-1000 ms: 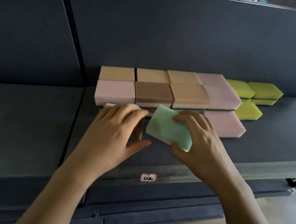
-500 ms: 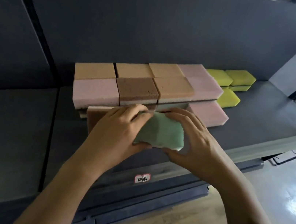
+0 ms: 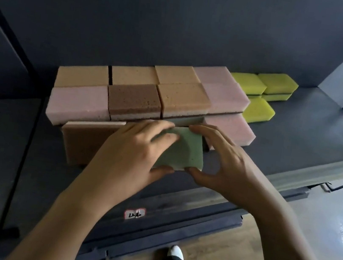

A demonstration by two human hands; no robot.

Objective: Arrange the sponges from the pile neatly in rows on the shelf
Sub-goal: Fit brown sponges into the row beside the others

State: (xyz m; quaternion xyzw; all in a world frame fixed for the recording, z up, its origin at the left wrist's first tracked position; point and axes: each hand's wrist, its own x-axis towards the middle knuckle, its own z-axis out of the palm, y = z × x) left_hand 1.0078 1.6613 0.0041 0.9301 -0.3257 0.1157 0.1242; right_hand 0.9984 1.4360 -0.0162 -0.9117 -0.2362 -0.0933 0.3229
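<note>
A green sponge [image 3: 184, 154] sits in the front row on the dark shelf [image 3: 298, 135], between a brown sponge [image 3: 82, 141] on its left and a pink sponge [image 3: 230, 129] on its right. My left hand [image 3: 131, 152] grips its left side, fingers on top and thumb at the near edge. My right hand [image 3: 221, 164] holds its right side with fingertips at the far edge and thumb at the near corner. Behind it, tan, pink and brown sponges [image 3: 135, 97] lie stacked in rows.
Several yellow-green sponges [image 3: 260, 92] lie at the back right of the shelf. A dark back panel rises behind the rows. A small label [image 3: 134, 213] is stuck on the shelf's front edge. Wooden floor and my shoes [image 3: 174, 251] show below.
The green sponge has been brought from a tilted hold down into the gap in the front row. My left hand has closed onto it. The camera has moved closer.
</note>
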